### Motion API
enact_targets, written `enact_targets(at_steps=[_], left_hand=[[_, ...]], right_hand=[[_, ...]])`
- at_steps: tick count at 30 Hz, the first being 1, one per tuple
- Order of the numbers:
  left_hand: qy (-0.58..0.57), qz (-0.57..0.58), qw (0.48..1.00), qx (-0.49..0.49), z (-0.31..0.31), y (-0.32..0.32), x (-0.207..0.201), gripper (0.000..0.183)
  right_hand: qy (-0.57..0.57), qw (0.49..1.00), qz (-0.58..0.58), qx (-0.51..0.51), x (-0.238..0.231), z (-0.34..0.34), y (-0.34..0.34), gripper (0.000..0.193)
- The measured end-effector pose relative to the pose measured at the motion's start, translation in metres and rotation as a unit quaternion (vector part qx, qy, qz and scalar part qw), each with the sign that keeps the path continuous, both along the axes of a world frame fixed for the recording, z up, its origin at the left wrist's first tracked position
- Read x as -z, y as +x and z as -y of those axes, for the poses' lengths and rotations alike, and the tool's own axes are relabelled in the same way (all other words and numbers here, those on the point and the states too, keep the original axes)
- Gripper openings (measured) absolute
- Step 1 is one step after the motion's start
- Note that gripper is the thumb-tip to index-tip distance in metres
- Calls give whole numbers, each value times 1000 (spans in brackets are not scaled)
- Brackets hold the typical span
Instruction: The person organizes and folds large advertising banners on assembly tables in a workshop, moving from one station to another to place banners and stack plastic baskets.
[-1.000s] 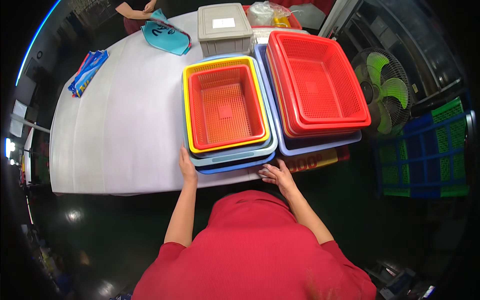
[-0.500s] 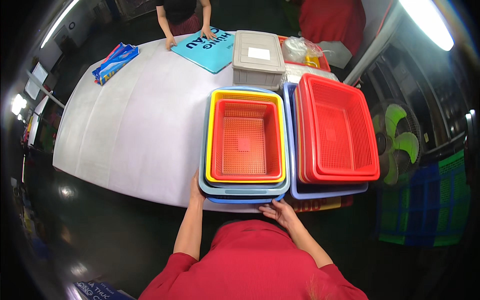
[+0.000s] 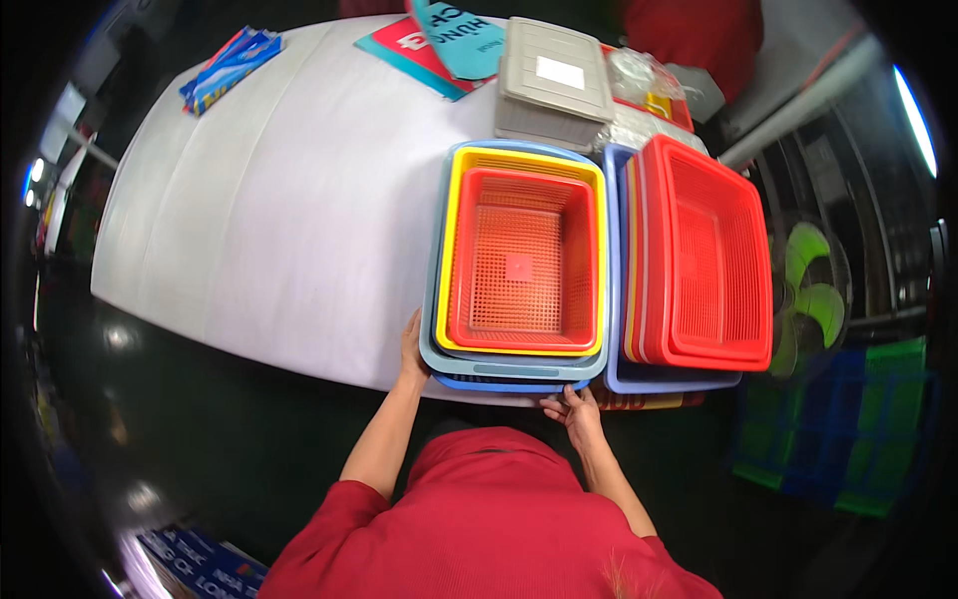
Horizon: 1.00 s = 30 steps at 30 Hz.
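Observation:
In front of me, at the table's near edge, stands a nested stack of plastic baskets. A small red basket [image 3: 519, 262] lies innermost, inside a yellow basket [image 3: 526, 349]. Around these is a grey-blue basket [image 3: 514, 369], and a darker blue basket [image 3: 499, 384] shows its rim at the bottom. My left hand [image 3: 412, 347] grips the stack's near left side, its fingertips partly hidden by the rims. At the near right corner my right hand [image 3: 576, 411] pinches the blue rim, thumb on top and fingers curled below.
Close on the right stands another stack of red baskets [image 3: 714, 260] in a periwinkle tub [image 3: 679, 379]. A lidded grey box [image 3: 554, 80] sits behind my stack. Folded blue packaging [image 3: 232, 70] and teal and red printed sheets [image 3: 439, 50] lie on the white-covered table [image 3: 299, 220]. A fan [image 3: 813, 285] stands at right.
My view has tilted down and shifted left. My right thumb has come up onto the blue rim. Across the table, the teal sheet has been lifted, exposing red, and the other person's hands have left view.

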<state>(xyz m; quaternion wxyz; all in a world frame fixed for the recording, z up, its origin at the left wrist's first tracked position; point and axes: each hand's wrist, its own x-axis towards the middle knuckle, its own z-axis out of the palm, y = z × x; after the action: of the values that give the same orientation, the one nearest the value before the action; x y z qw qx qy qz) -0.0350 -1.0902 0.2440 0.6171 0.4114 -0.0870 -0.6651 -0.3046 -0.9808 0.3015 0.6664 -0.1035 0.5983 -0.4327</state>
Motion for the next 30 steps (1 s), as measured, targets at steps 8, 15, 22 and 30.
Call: enact_targets(at_steps=[8,15,22,30], left_hand=[[23,-15,1000,-16,-1,-2,20,33],[-32,263,964,8,3,-1,22,32],[-47,365,930,6,17,9,12,37],[-94,475,875,9,18,6,5,34]], right_hand=[[34,996,-65,-57,-11,-3,13,39],[82,993,-67,-60,-8,0,-9,26],[98,975,-155,-123,-4,15,-31,49],[93,987,-89,-97,-4,-41,-72,50]])
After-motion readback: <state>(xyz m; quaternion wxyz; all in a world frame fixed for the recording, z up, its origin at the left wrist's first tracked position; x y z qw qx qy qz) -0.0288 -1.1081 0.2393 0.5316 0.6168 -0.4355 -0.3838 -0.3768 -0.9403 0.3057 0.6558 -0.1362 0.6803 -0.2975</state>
